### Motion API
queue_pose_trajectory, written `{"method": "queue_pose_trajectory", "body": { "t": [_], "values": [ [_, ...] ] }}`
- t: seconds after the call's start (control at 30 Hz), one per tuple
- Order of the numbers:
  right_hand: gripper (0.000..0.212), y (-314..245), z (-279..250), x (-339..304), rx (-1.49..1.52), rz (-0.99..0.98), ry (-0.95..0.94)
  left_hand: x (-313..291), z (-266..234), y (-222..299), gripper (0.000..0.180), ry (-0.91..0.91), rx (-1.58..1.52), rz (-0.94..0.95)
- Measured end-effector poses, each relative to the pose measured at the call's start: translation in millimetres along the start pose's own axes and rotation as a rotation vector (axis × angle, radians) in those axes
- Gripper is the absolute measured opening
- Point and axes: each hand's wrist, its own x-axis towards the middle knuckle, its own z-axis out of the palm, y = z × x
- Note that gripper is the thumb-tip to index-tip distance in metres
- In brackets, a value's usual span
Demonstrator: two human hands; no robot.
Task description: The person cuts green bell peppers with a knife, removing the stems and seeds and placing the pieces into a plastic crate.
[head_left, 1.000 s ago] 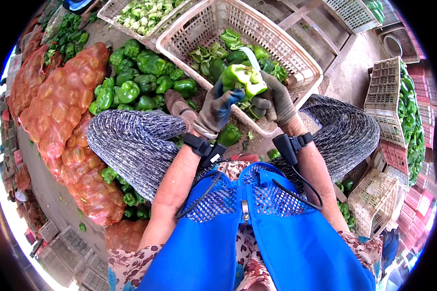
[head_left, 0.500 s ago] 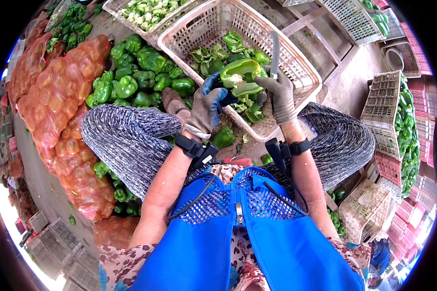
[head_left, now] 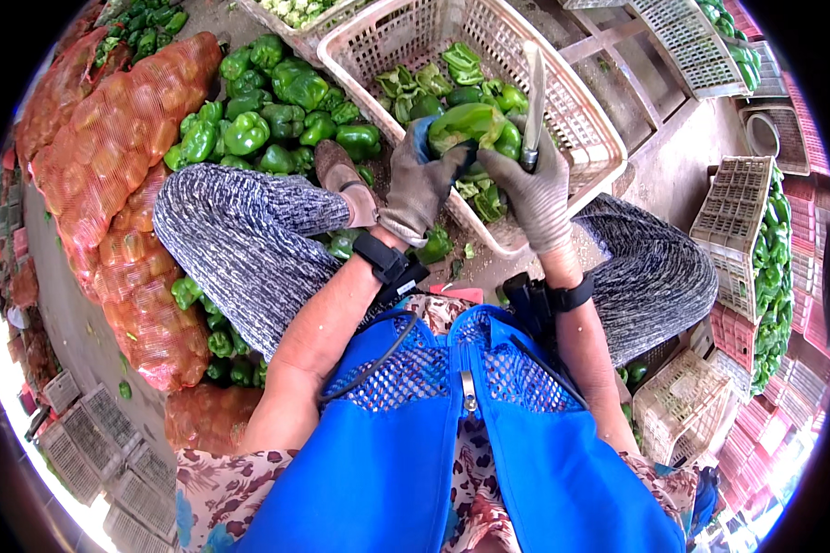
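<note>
A cut-open green bell pepper [head_left: 468, 127] is held over the near side of a pale plastic crate [head_left: 598, 164]. My left hand [head_left: 420, 184], in a grey glove with dark blue fingers, grips it from the left. My right hand [head_left: 537, 195], gloved in grey, keeps a knife [head_left: 533, 106] in its grasp, blade pointing up and away. The right thumb reaches across to the pepper's lower edge. Cut green pepper pieces [head_left: 461, 63] lie in the crate below. My hands hide part of the pepper and most of the knife's handle.
Whole green peppers [head_left: 281, 120] are heaped left of the crate, beside orange mesh sacks [head_left: 124, 138]. Another crate of pale green scraps [head_left: 300, 11] stands at the far left. Crates full of peppers [head_left: 733, 230] stand on the right. My bent legs flank the work.
My hands have come closer together around the pepper. Its open side with the pale seed core, facing up before, is now mostly turned out of sight. The whole view has shifted slightly.
</note>
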Motion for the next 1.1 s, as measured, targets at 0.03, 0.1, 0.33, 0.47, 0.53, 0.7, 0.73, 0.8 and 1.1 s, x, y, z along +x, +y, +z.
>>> {"method": "queue_pose_trajectory", "body": {
  "t": [0.03, 0.1, 0.33, 0.47, 0.53, 0.7, 0.73, 0.8, 1.1],
  "values": [
    [0.042, -8.2, -3.8, 0.8, 0.113, 0.173, -0.039, -2.3, 1.8, 2.4, 0.037, -0.006, -0.095, -0.044],
    [0.039, -0.5, -13.1, 4.3, 0.189, 0.237, -0.085, -8.6, 4.1, 8.8, 0.034, -0.032, -0.217, -0.12],
    [0.036, 9.3, -27.4, 8.1, 0.448, 0.411, -0.145, -19.2, -1.6, 25.3, 0.033, -0.142, -0.393, -0.301],
    [0.033, 26.8, -44.8, 14.1, 0.672, 0.547, -0.176, -17.7, -13.8, 13.9, 0.038, -0.239, -0.561, -0.37],
    [0.031, 32.1, -48.5, 15.7, 0.843, 0.621, -0.155, -15.4, -20.3, 13.0, 0.039, -0.27, -0.693, -0.458],
    [0.029, 36.1, -47.0, 22.6, 1.113, 0.385, -0.228, -8.8, -5.9, 18.0, 0.042, -0.349, -0.555, -0.368],
    [0.031, 33.4, -48.0, 26.4, 1.091, 0.368, -0.197, -9.5, -5.4, 7.9, 0.038, -0.263, -0.619, -0.352],
    [0.032, 12.2, -45.1, 35.1, 0.874, 0.547, -0.008, -8.1, -15.8, 6.2, 0.026, -0.252, -0.86, -0.344],
    [0.011, 43.5, 13.7, 4.5, 0.45, 0.562, -0.314, -6.1, -3.7, -52.4, 0.039, -0.149, 0.083, 0.054]
  ]
}}
